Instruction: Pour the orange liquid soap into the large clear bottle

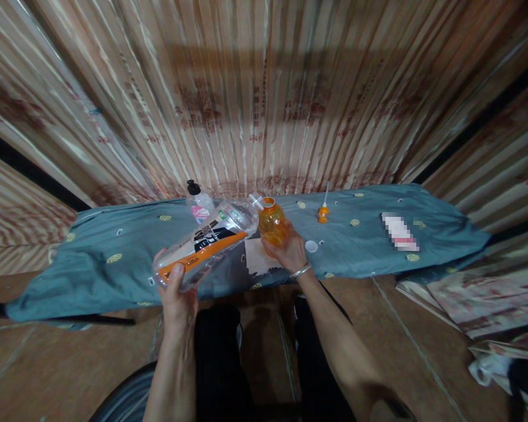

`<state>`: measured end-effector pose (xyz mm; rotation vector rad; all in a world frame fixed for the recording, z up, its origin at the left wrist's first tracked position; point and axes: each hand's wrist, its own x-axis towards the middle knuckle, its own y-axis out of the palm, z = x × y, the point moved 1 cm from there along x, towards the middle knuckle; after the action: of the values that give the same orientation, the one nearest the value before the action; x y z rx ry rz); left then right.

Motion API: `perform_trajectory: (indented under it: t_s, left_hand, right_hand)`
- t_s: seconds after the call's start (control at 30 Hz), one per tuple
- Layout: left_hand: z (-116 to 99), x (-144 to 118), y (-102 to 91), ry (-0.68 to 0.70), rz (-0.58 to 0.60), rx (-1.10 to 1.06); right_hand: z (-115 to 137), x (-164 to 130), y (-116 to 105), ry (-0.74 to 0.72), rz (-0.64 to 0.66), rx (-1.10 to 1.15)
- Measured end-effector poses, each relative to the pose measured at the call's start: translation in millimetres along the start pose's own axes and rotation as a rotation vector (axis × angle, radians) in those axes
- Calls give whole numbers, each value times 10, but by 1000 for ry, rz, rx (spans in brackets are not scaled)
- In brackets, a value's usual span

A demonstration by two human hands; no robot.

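My left hand (pixel 178 293) grips the base of a large clear plastic bottle (pixel 206 240) with an orange, white and black label. The bottle is tilted, its open mouth touching the top of a small orange bottle (pixel 273 221). My right hand (pixel 288 249) holds that small orange bottle upright on the table's blue-grey cloth (pixel 361 246). A white cap (pixel 311 246) lies on the cloth just right of my right hand. An orange pump top with a white tube (pixel 322 211) lies farther back.
A small clear bottle with a black cap and pink label (pixel 198 205) stands behind the big bottle. A white and red packet (pixel 398 231) lies at the right. A white paper patch (pixel 259 261) sits under my right hand. Patterned wall behind; papers (pixel 466 299) on the floor.
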<state>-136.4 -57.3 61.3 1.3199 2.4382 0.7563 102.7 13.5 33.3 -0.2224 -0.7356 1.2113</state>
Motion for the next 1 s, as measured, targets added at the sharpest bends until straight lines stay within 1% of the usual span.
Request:
perform_trajectory:
  t_s: [0.2, 0.4, 0.7, 0.83, 1.0]
  left_hand:
    - [-24, -5, 6, 22, 8, 27]
    - [-84, -26, -15, 44, 11, 52]
    - [-99, -34, -30, 83, 32, 85]
    - [-89, -32, -54, 62, 52, 86]
    - [-65, -21, -141, 11, 89, 101]
  right_hand:
    - [31, -4, 7, 38, 24, -11]
    - [71, -29, -1, 41, 27, -17]
    - [47, -44, -6, 68, 40, -12]
    - [6, -39, 3, 53, 30, 11]
    - [-18, -20, -6, 22, 14, 46]
